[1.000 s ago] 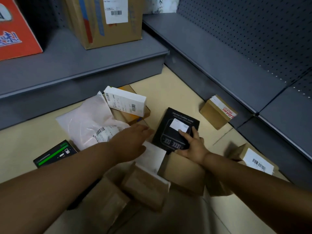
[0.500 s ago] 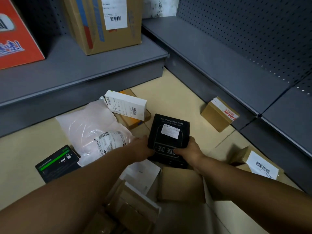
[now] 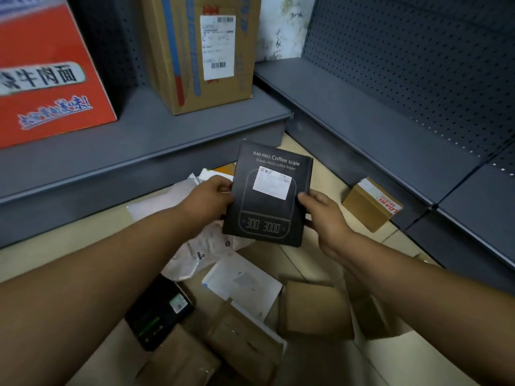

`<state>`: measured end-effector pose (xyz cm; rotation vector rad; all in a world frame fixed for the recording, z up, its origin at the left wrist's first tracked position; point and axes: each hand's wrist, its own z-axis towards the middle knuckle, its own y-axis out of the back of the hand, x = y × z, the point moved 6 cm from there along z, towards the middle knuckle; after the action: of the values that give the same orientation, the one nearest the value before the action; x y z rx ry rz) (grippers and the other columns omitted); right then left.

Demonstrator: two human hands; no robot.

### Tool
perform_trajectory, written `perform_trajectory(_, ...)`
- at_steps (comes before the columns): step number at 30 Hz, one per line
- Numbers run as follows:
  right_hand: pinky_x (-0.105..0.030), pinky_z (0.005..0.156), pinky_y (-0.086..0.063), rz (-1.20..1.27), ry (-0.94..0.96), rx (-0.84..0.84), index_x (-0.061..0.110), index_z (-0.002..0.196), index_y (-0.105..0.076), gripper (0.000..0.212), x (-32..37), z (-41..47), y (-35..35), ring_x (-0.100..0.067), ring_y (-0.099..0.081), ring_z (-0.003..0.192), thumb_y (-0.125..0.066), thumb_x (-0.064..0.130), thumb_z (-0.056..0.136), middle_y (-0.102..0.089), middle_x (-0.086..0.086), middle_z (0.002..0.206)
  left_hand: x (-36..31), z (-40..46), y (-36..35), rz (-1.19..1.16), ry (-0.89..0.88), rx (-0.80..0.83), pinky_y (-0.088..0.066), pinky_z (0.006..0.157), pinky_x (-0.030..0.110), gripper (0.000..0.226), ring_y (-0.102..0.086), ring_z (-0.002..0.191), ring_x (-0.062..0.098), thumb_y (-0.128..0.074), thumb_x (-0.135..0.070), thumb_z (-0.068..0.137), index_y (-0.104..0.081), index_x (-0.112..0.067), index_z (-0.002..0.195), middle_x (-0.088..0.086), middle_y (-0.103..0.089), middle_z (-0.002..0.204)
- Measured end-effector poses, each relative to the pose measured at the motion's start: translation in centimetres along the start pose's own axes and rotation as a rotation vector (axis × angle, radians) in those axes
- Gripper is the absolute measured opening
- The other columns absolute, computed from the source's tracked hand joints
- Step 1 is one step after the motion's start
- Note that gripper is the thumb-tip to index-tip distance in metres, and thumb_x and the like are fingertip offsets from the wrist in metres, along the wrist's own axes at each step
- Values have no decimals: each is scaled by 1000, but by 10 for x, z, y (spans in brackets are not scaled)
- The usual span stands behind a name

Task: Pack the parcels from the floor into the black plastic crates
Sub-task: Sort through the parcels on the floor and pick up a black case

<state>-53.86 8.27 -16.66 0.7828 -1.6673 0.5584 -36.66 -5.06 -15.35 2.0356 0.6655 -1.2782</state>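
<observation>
Below both hands, loose parcels (image 3: pixel 315 307) crowd the floor. Left hand (image 3: pixel 207 200) and right hand (image 3: pixel 324 215) each pinch one side edge of the black box (image 3: pixel 269 195), label up, probably for reading. Beyond it, open air, then shelves (image 3: pixel 167 135); no crate visible.

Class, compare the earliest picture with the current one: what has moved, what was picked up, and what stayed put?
The black coffee scale box was lying on the floor under the right hand; the left hand joined, and both now grip its side edges, lifting it off the floor and up toward the camera. The white plastic mailer, the small DHL-taped carton and the shelf boxes stayed where they were.
</observation>
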Motion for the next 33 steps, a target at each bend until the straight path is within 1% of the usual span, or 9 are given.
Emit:
perform_trajectory(2, -27, 76, -50, 15, -18, 19, 14, 107, -61, 22, 12, -1, -14, -15, -62, 90, -44, 25, 99, -66, 0, 96, -6, -11, 21, -98, 31, -30, -50, 89, 44, 16, -59, 95, 28, -40, -23, 98, -55, -17, 101, 13, -60, 108)
perform_trajectory(5, -38, 93, -45, -19, -39, 82, 18, 112, -59, 33, 24, -8, -40, -14, -59, 104, -32, 34, 102, -64, 1, 112, -12, -28, 56, -189, 37, -97, -49, 90, 44, 36, -58, 95, 21, -28, -45, 100, -54, -23, 113, 6, -58, 105)
perform_trajectory(9, -41, 91, -51, 67, -79, 161, 18, 113, -55, 36, 38, -20, -86, -14, -60, 103, -29, 41, 102, -63, 0, 112, -8, -51, 105, -258, 54, -159, -49, 87, 44, 51, -57, 98, 19, -21, -58, 97, -59, -24, 105, 4, -60, 101)
perform_trajectory(14, -40, 80, -57, 174, -105, 201, 12, 99, -50, 23, 54, -41, -152, -22, -65, 93, -47, 34, 98, -65, -10, 101, 0, -88, 155, -220, -20, -230, -52, 81, 41, 9, -57, 85, 16, -55, -16, 93, -57, -20, 101, 3, -60, 102)
perform_trajectory(18, -42, 82, -55, 173, -79, 264, 16, 78, -42, 23, 64, -58, -204, -18, -65, 84, -60, 11, 91, -63, -10, 90, 11, -124, 211, -310, -95, -343, -54, 67, 35, 44, -62, 91, 17, -59, 8, 83, -50, -18, 117, -8, -58, 107)
perform_trajectory(21, -35, 71, -56, 165, -54, 367, 14, 77, -44, 23, 73, -78, -253, -15, -67, 72, -60, 4, 89, -65, -10, 81, 17, -156, 255, -322, -167, -394, -54, 76, 34, 58, -60, 99, 18, -56, 18, 78, -48, -17, 124, -5, -57, 111)
perform_trajectory(25, -37, 72, -59, 108, -37, 558, 3, 94, -54, 3, 82, -113, -327, -26, -67, 85, -55, 4, 91, -68, -19, 95, 29, -206, 322, -256, -206, -481, -53, 66, 24, 74, -53, 111, 19, -56, 23, 74, -41, -15, 136, 0, -51, 122)
perform_trajectory(29, -46, 84, -54, 58, -26, 639, 16, 111, -48, 24, 94, -148, -397, -31, -63, 104, -60, 21, 91, -65, -13, 115, 44, -265, 386, -176, -214, -515, -53, 57, 19, 84, -56, 101, 13, -67, 21, 56, -45, -10, 131, 1, -56, 116)
perform_trajectory(33, -42, 86, -51, 11, 108, 750, 25, 118, -49, 30, 124, -188, -465, -23, -62, 99, -60, 24, 90, -64, 0, 116, 58, -326, 440, -127, -198, -513, -54, 71, 21, 76, -65, 85, 9, -68, 17, 48, -53, -12, 116, 0, -67, 101)
